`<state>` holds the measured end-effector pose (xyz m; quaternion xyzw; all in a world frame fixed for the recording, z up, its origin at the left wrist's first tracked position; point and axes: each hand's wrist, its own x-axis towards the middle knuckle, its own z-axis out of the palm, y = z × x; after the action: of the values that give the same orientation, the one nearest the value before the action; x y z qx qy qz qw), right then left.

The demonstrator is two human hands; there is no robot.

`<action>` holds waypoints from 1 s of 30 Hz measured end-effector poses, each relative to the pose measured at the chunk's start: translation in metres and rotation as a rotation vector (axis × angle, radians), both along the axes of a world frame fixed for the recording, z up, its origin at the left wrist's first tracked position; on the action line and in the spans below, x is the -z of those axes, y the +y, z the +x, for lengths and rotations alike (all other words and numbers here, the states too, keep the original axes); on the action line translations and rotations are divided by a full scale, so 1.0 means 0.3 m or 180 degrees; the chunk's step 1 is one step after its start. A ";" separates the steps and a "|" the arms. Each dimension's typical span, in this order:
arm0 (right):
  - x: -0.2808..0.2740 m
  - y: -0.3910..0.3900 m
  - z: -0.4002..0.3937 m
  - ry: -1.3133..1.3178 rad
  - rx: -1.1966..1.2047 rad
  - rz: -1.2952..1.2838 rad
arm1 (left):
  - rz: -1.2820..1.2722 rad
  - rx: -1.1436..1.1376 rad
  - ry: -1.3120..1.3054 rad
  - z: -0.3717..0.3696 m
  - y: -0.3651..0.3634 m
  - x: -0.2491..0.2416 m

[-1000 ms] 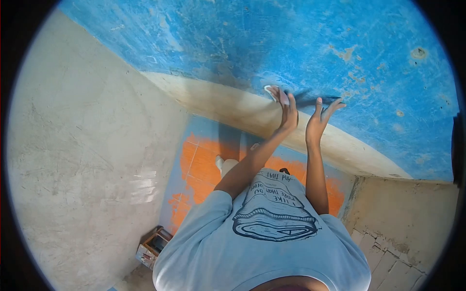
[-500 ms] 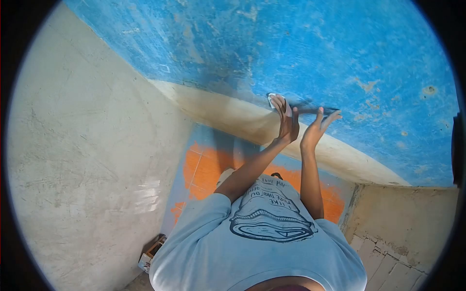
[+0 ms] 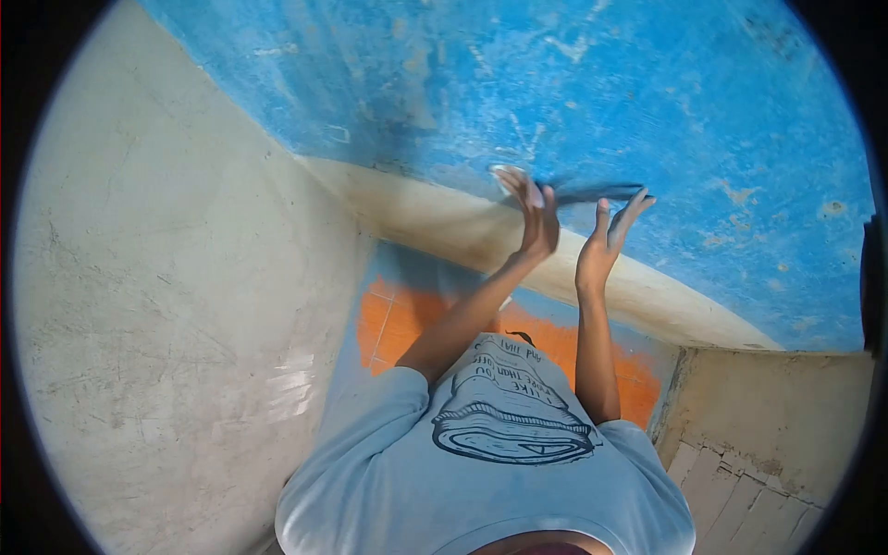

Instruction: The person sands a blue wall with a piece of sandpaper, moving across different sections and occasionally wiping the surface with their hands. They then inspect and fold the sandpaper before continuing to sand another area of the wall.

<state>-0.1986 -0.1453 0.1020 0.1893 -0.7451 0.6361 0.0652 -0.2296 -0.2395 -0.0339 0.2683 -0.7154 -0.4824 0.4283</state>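
Observation:
My left hand point(image 3: 539, 220) presses a pale folded sheet point(image 3: 500, 170) against the lower part of a blue wall point(image 3: 638, 102). The sheet's white edge shows past the fingertips, and the rest lies hidden beneath the fingers, which are a little blurred. To its right, my right hand point(image 3: 599, 252) is raised with the thumb apart and the fingers stretched out, fingertips right at the blue paint. It holds nothing. Dark shadows of the hands fall on the wall between them.
Below the blue paint runs a cream band point(image 3: 421, 205). A bare grey wall point(image 3: 176, 277) rises on the left, with a stained low wall point(image 3: 777, 407) at right. Orange tiles point(image 3: 398, 324) with a grey-blue border cover the floor. Pale patches mark the blue paint.
My left hand has slid left and slightly up along the wall with the sheet. My right hand stays near the wall, still open. The view has shifted slightly.

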 end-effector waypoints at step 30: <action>0.139 -0.417 0.128 -0.0027 0.0134 0.0338 | 0.0285 0.0877 -0.0525 0.365 -0.496 0.023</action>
<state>-0.1602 -0.2705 0.0603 0.1741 -0.7819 0.5950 0.0652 -0.1201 -0.3884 -0.0407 0.2251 -0.7560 -0.5443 0.2856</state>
